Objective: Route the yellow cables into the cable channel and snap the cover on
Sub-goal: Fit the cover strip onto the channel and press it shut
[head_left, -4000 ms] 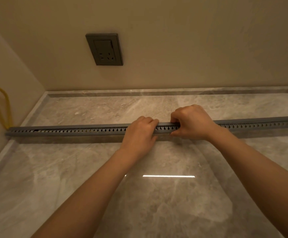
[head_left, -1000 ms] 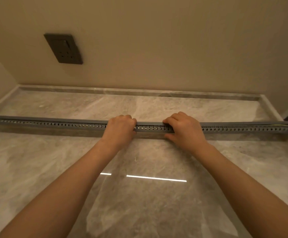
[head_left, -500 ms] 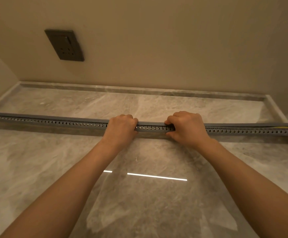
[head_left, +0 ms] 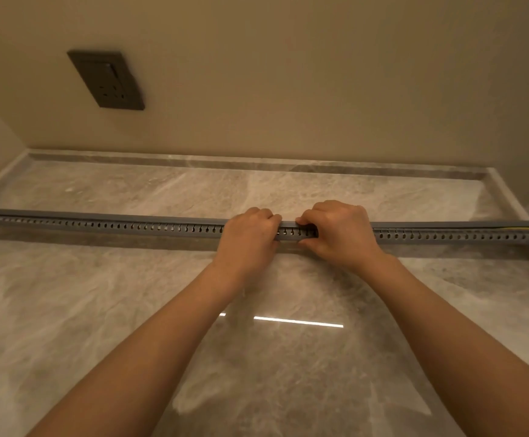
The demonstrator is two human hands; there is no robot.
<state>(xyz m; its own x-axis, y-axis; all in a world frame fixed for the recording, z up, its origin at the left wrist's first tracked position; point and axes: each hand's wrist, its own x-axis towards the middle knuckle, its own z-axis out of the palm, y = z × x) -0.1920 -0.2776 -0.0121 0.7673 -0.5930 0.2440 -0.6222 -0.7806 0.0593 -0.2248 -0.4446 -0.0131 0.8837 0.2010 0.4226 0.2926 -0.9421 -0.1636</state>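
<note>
Where the slotted grey channel [head_left: 130,227] meets marble [head_left: 83,310], left hand [head_left: 247,236] and right hand [head_left: 340,231] clamp it — cover [head_left: 162,218] seemingly seated.

A dark grey socket plate [head_left: 107,80] sat on a plain beige wall [head_left: 320,74], up and to the left. Below it, a low grey stone skirting [head_left: 225,164] ran along the wall's foot and met a glossy grey-beige marble floor [head_left: 99,310]. A thin bright strip of reflected light [head_left: 297,322] lay across the floor nearer the camera.
</note>
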